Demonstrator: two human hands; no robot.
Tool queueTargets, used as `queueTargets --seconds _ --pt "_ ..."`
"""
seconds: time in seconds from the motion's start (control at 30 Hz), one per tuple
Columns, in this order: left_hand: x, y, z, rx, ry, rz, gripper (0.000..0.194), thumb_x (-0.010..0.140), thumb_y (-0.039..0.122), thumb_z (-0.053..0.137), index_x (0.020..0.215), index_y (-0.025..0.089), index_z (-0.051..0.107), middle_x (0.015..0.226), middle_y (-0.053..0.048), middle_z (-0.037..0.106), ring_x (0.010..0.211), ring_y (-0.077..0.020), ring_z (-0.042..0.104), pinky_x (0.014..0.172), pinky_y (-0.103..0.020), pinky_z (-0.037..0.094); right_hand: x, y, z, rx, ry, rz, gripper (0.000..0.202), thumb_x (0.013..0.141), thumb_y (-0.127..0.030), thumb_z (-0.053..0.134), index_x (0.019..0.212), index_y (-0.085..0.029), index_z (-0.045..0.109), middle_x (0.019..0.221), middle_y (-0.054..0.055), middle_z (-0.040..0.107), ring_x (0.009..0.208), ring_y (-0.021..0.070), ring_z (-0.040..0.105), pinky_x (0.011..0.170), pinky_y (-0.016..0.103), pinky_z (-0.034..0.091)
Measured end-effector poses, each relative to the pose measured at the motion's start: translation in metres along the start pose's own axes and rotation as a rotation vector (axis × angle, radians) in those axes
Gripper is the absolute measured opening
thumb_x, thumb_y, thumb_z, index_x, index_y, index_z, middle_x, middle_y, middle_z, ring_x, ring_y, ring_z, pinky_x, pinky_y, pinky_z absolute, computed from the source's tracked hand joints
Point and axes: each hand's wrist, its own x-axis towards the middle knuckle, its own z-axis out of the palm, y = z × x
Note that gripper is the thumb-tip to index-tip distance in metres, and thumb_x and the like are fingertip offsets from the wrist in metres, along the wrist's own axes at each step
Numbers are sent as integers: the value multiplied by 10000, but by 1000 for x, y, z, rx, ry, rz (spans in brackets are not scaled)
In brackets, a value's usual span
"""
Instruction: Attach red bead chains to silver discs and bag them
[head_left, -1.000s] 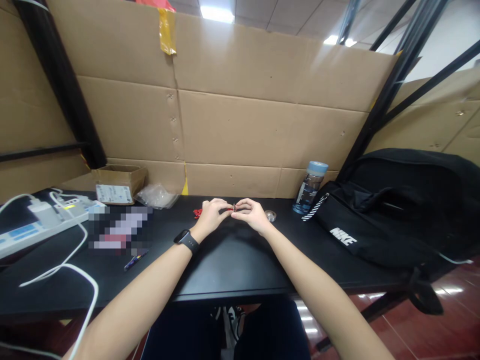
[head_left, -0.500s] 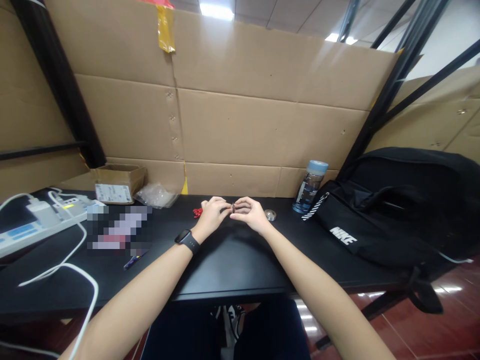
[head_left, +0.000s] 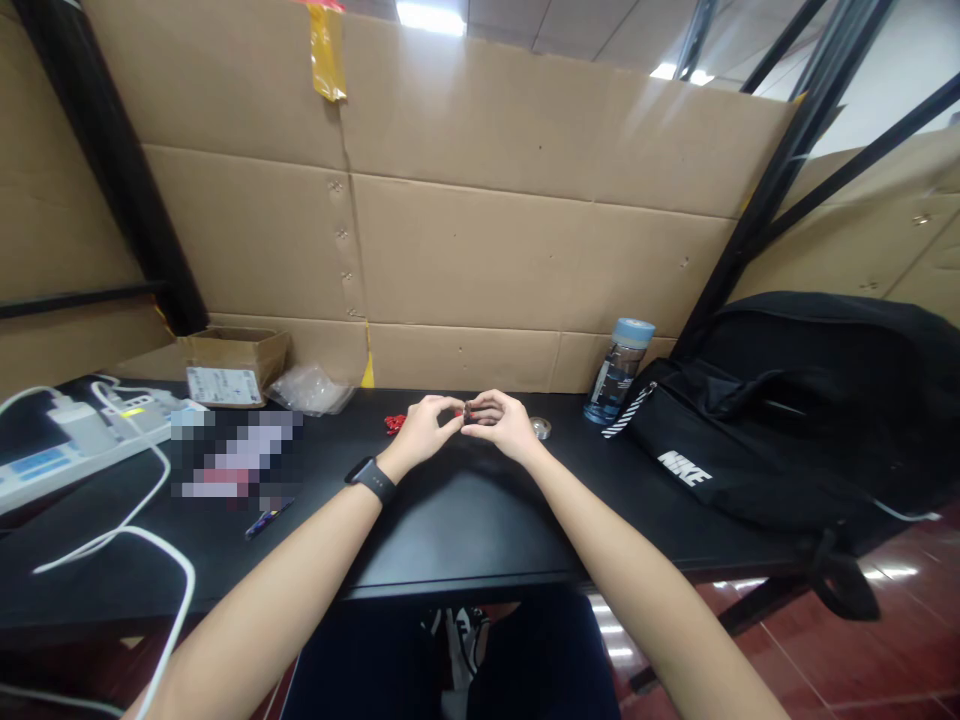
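Note:
Over the middle of the black table, my left hand and my right hand meet at the fingertips. Between them is a small thin thing, dark with a bit of red, pinched by both; its kind is too small to make out. A little heap of red pieces lies just left of my left hand, partly behind it. What looks like a roll of clear tape rests right beside my right wrist.
At the right stand a blue-lidded water bottle and a black backpack. On the left are a power strip with white cables, a cardboard box, a clear plastic bag and a blurred-out item. A cardboard wall closes the back.
Both hands stay in nearly the same place, with a slight shift of the fingers. Red now shows between the fingertips, where only a dark edge was visible before.

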Motion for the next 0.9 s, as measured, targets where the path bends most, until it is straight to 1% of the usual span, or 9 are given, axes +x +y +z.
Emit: queueTargets --seconds 0.07,0.13,0.23,0.33,0.43,0.53,0.63,0.73,0.9 --pt "0 -8 -2 -296 -79 -99 428 859 398 690 1243 223 618 1166 -105 726 1123 -248 658 1024 -433 462 0 -1 -3 -55 7 -30 524 569 -351 919 975 -205 622 1079 96 751 961 264 752 872 410 602" --pt "-1 -16 -4 -527 -172 -200 578 856 428 703 1360 223 511 1241 -126 702 1163 -244 660 1028 -432 487 -1 -3 -6 -179 0 -78 458 607 -352 900 966 -217 651 1106 87 753 1003 268 741 898 416 580" --pt "-4 -21 -5 -657 -257 -252 713 822 415 757 1430 232 434 1340 -159 647 1253 -265 614 1045 -450 491 -2 -6 -7 -376 -46 -161 360 645 -336 882 942 -247 697 1102 50 764 1055 262 716 930 407 544" --pt "-5 -19 -3 -678 -285 -232 785 781 375 802 1450 228 418 1312 -166 658 1256 -280 611 1043 -474 494 -3 -7 -5 -466 -91 -213 305 672 -317 871 931 -265 719 1048 23 774 1036 255 712 931 389 523" --pt "-5 -17 0 -661 -307 -202 743 781 359 800 1424 234 448 1269 -142 679 1218 -271 634 1040 -478 492 -3 -8 -5 -514 -106 -248 278 683 -308 872 920 -272 731 1047 30 768 1052 256 692 941 387 511" --pt "-5 -18 -1 -627 -275 -186 685 778 349 802 1376 231 491 1219 -125 694 1201 -263 640 1030 -459 495 -3 -10 -6 -573 -109 -309 233 697 -283 866 895 -266 743 1138 52 742 1123 260 648 988 407 487" --pt "-5 -21 -2 -581 -259 -200 605 783 368 796 1307 219 532 1129 -107 717 1149 -252 665 1015 -446 496 -2 -12 -7 -647 -117 -347 121 785 -223 780 895 -268 756 1184 54 716 1130 244 631 1013 417 469" --pt "-5 -20 -2 -525 -269 -217 546 791 407 783 1240 210 543 1023 -74 721 1050 -222 695 968 -409 512 -2 -9 -7 -690 -115 -377 104 838 -186 707 887 -265 754 1160 52 709 1099 230 623 994 406 477" --pt "-5 -15 -1 -496 -278 -162 430 811 426 748 1132 204 568 1028 -54 706 1010 -191 691 915 -343 522 -2 -5 -5 -725 -75 -416 89 860 -182 690 871 -257 736 1161 58 674 1110 232 585 1003 403 470"
